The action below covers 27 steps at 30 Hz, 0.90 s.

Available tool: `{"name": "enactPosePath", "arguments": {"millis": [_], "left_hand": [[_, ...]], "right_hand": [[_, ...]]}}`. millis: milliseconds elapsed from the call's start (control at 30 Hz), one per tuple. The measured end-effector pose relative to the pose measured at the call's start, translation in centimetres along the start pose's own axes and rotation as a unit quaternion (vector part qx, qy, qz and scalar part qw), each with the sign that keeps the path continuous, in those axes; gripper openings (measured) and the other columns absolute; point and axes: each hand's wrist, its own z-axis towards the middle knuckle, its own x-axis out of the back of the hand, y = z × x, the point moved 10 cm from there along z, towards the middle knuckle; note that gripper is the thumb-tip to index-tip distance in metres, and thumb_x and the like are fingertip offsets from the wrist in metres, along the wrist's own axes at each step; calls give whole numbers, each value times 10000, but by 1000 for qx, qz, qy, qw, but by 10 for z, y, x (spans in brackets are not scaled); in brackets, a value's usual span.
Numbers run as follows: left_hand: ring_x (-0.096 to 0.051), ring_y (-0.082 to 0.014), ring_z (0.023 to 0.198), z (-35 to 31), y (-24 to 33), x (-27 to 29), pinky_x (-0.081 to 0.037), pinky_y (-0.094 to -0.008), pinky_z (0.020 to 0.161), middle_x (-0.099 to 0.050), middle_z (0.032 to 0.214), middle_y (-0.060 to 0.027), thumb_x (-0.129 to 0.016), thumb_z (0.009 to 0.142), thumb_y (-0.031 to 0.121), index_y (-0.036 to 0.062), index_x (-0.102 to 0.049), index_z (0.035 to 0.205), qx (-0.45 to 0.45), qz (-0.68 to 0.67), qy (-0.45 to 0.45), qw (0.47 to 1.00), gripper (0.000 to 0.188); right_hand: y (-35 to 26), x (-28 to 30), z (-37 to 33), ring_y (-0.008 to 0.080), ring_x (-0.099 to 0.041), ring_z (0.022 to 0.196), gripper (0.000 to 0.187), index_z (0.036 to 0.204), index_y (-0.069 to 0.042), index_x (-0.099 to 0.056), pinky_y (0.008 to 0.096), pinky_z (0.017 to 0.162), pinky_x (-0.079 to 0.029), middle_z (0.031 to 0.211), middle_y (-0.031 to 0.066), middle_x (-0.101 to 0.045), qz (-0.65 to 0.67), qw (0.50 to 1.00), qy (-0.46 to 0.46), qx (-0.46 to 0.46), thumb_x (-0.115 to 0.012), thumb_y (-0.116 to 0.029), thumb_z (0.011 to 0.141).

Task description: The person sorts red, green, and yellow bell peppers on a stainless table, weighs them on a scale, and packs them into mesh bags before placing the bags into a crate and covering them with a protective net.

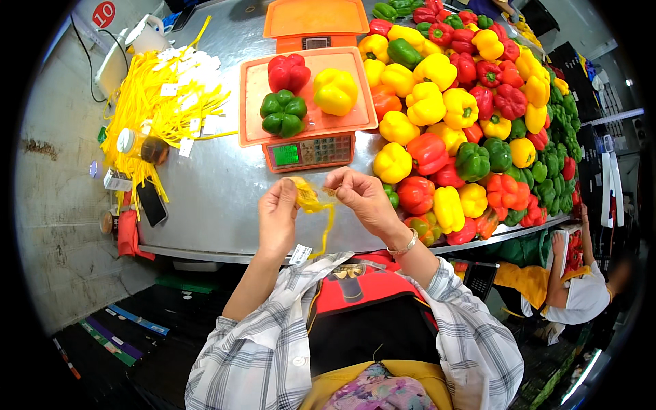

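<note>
The yellow net (309,197) lies between the 2 hands, in front of the orange scale (311,152) and above the near edge of the table (198,212). Its bunched part is right at the fingertips of the left hand (278,207), and its other side reaches the fingertips of the right hand (367,199). The left hand is nearly closed, its thumb and fingers pinching the gathered mesh. The right hand is also narrow, thumb against forefinger, gripping the mesh's right side; how much of it sits between those fingertips is too small to tell. The long axis of the bunched part slants from upper left to lower right, between the hands, while a thin yellow strip hangs from it toward the person's body, with a white tag (301,255) by its lower end. Beyond the hands, the scale's tray (307,130) carries 3 peppers: a red pepper (288,72), a green pepper (283,113) and a yellow pepper (335,91). A pile of mixed peppers (459,108) spreads to the right, and a heap of yellow nets (140,89) with white tags lies on the left.
</note>
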Motion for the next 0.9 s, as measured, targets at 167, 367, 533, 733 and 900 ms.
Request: {"name": "enactPosePath", "arguments": {"millis": [167,367,533,733,900], "left_hand": [[-643,-154,909,8,-5,-17,-508,-327,856,-668,934,-43,-539,1003,371,98,-605,1019,15,-155,3,988,281],[-530,-116,683,15,33,-38,-442,-291,642,-523,711,-3,-512,1017,381,111,-498,792,-64,-116,-59,989,352],[-466,-98,585,24,46,-40,-384,-272,530,-467,647,17,-535,1009,364,107,-492,796,-25,-152,-142,978,337],[-500,-34,645,-3,27,-59,-408,-228,576,-547,703,55,-645,953,208,57,-628,869,-9,230,-166,959,174],[-524,-31,755,37,54,-32,-430,-206,674,-617,836,37,-630,972,237,34,-676,891,-74,169,-90,979,223]], "right_hand": [[-22,-19,9,93,-537,741,189,866,-96,-477,228,734,-442,769,-1,-557,242,969,-34,28,-622,-158,969],[-27,-31,-5,116,-523,678,266,839,-70,-491,259,646,-412,698,36,-520,-119,991,-57,-11,-707,-212,900],[-62,-50,-11,92,-491,682,210,809,-20,-573,298,629,-413,695,52,-502,-365,919,-105,104,-694,-173,887],[-50,-5,22,60,-481,638,179,941,-58,-565,215,588,-404,720,-39,-505,151,987,-27,-39,-534,-222,1008],[-15,-42,-21,17,-400,559,232,1007,-78,-569,183,497,-314,676,-72,-446,-12,970,-155,-186,-573,-309,992]]}}
